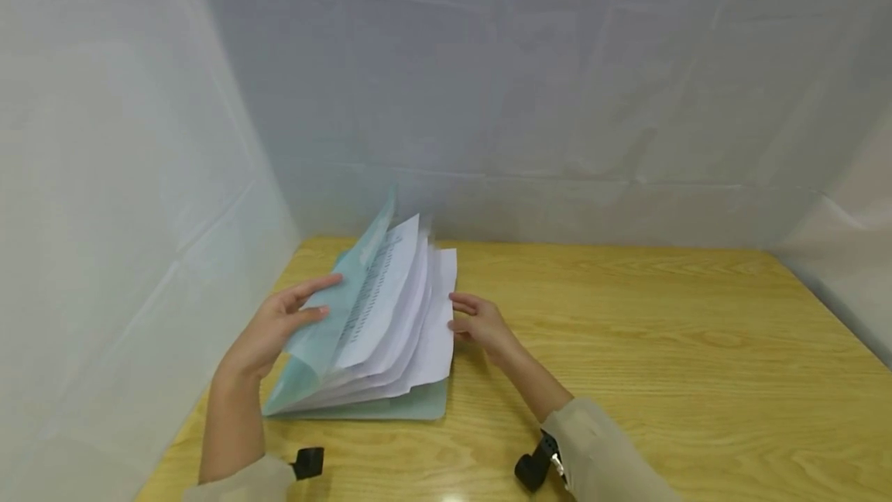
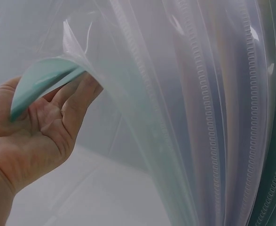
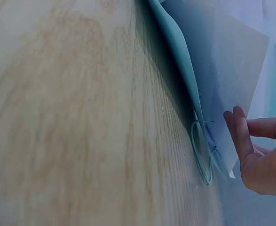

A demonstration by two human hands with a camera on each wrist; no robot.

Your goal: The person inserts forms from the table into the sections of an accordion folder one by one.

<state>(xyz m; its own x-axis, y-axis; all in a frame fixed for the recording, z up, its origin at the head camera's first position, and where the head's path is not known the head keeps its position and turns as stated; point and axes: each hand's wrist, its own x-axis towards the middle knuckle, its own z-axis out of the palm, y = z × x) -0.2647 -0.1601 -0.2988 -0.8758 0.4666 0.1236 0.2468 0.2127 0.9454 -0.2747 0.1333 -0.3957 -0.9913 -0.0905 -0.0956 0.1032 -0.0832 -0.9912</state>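
Note:
A teal display-book folder [image 1: 411,409] lies partly open on the table, its front cover raised and its pages fanned. My left hand [image 1: 268,331] holds the raised cover [image 1: 344,297] near its outer edge. In the left wrist view, the cover's corner [image 2: 36,87] bends over the left hand [image 2: 39,122], and clear ribbed page sleeves [image 2: 208,113] spread to the right. My right hand [image 1: 484,324] pinches the right edge of a white page [image 1: 439,316]. From the right wrist, the right hand's fingers [image 3: 242,134] show on both sides of that page's edge.
A teal loop of cord [image 3: 208,174] hangs at the folder's edge by the wooden table [image 1: 662,347]. Pale sheeting [image 1: 523,84] stands as walls behind and at the sides, the left one [image 1: 139,254] close by my left arm. Black wrist devices [image 1: 533,471] sit at both cuffs.

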